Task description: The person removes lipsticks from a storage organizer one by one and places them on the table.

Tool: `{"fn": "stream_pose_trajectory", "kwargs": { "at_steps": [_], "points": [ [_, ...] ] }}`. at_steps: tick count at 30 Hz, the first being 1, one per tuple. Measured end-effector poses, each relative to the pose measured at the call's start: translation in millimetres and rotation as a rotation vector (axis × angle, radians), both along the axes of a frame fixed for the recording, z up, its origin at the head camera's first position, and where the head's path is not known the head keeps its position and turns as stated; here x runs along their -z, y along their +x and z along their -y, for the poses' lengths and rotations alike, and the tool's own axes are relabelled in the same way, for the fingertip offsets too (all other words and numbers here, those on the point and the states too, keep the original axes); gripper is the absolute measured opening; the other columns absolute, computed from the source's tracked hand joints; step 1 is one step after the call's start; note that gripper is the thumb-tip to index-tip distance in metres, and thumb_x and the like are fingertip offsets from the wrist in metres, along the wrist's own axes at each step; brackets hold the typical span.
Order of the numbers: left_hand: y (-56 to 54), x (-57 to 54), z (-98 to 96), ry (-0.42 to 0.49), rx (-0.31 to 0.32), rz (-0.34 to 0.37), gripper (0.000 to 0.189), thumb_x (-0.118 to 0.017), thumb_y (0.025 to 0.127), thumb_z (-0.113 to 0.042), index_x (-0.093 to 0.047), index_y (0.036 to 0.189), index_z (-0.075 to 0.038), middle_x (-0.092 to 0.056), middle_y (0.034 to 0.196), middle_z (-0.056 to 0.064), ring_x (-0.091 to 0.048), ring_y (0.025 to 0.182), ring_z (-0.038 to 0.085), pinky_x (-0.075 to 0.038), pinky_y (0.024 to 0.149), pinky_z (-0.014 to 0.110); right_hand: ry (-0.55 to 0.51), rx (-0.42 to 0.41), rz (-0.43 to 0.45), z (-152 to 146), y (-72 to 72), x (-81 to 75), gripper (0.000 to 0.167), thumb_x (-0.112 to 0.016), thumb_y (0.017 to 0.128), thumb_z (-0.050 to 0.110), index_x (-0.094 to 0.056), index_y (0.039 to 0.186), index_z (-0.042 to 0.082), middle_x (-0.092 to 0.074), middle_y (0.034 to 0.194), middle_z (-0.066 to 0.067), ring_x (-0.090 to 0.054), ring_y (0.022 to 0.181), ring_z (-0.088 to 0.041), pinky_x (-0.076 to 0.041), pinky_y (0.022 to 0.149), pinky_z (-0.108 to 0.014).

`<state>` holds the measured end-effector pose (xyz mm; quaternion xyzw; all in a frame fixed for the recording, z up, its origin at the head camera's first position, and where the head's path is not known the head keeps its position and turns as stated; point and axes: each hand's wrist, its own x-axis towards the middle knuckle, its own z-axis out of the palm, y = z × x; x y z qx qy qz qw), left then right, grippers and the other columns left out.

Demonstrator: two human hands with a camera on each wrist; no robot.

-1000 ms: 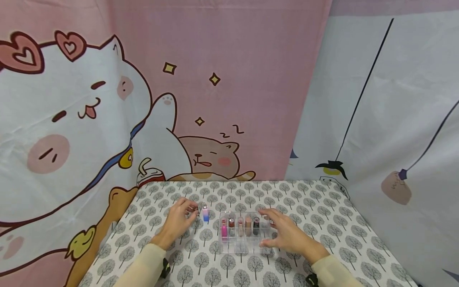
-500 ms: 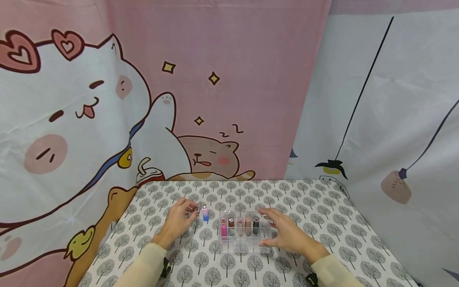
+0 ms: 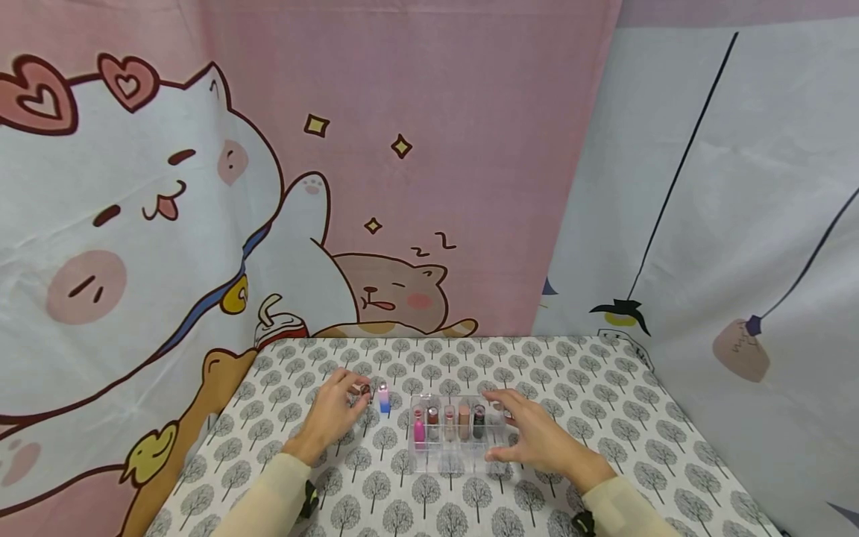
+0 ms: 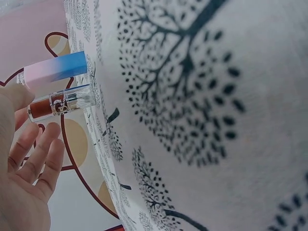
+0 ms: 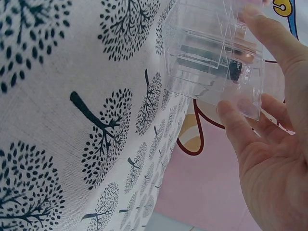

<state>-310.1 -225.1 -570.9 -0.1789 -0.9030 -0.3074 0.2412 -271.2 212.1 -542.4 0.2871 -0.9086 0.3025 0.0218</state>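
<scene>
My left hand pinches the top of a clear lip gloss tube with brown-red contents between thumb and forefinger; the other fingers spread loosely. The tube stands upright on the cloth. Close beside it stands a pink-to-blue lipstick, not held. My right hand grips the right side of a clear plastic organizer, thumb at the near side and fingers at the far side. Inside, one row holds several lip products, among them a pink tube, a tan one and a black one.
A tree-print cloth covers the table. Behind it hangs a pink cartoon curtain, with a pale curtain on the right. The organizer's front compartments show no tubes.
Both hands stay almost in place. The left fingers shift very slightly at the lip gloss tube, so a little more of its top shows. The organizer and lipstick have not moved.
</scene>
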Motion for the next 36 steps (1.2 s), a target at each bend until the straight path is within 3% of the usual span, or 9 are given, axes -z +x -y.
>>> {"fn": "stream_pose_trajectory", "kwargs": {
  "at_steps": [5, 15, 22, 36],
  "points": [
    [-0.3, -0.5, 0.5, -0.018, -0.009, -0.029, 0.028, -0.093, 0.096, -0.004, -0.083, 0.122, -0.007, -0.076, 0.118, 0.015, -0.080, 0.101, 0.031, -0.069, 0.077, 0.029, 0.009, 0.005, 0.015, 0, -0.2, -0.1, 0.114, -0.103, 0.084, 0.049, -0.047, 0.174, 0.009, -0.056, 0.174, -0.021, -0.078, 0.132, -0.044, -0.071, 0.110, -0.057],
    [3.5, -9.4, -2.6, -0.046, -0.026, -0.031, 0.031, -0.095, 0.096, -0.008, -0.084, 0.125, -0.011, -0.077, 0.123, 0.011, -0.078, 0.105, 0.029, -0.067, 0.078, 0.027, 0.009, 0.002, 0.014, 0, -0.8, -0.3, 0.113, -0.103, 0.084, 0.048, -0.047, 0.174, 0.010, -0.056, 0.175, -0.021, -0.078, 0.133, -0.044, -0.071, 0.110, -0.057],
    [6.3, -15.6, -6.7, -0.071, -0.002, -0.066, 0.030, -0.095, 0.096, -0.010, -0.084, 0.125, -0.011, -0.078, 0.124, 0.009, -0.080, 0.102, 0.030, -0.070, 0.080, 0.030, 0.000, -0.002, 0.019, -1, -0.7, -0.2, 0.112, -0.103, 0.084, 0.047, -0.047, 0.174, 0.010, -0.056, 0.174, -0.021, -0.078, 0.133, -0.044, -0.071, 0.109, -0.055],
    [16.5, -29.5, -16.8, -0.088, 0.094, -0.075, 0.029, -0.094, 0.099, -0.013, -0.084, 0.125, -0.010, -0.078, 0.118, 0.004, -0.077, 0.092, 0.025, -0.066, 0.075, 0.021, -0.016, -0.006, 0.025, -1, -1.4, 1.7, 0.111, -0.104, 0.084, 0.045, -0.047, 0.175, 0.014, -0.056, 0.175, -0.020, -0.078, 0.134, -0.044, -0.072, 0.107, -0.052]
  ]
}}
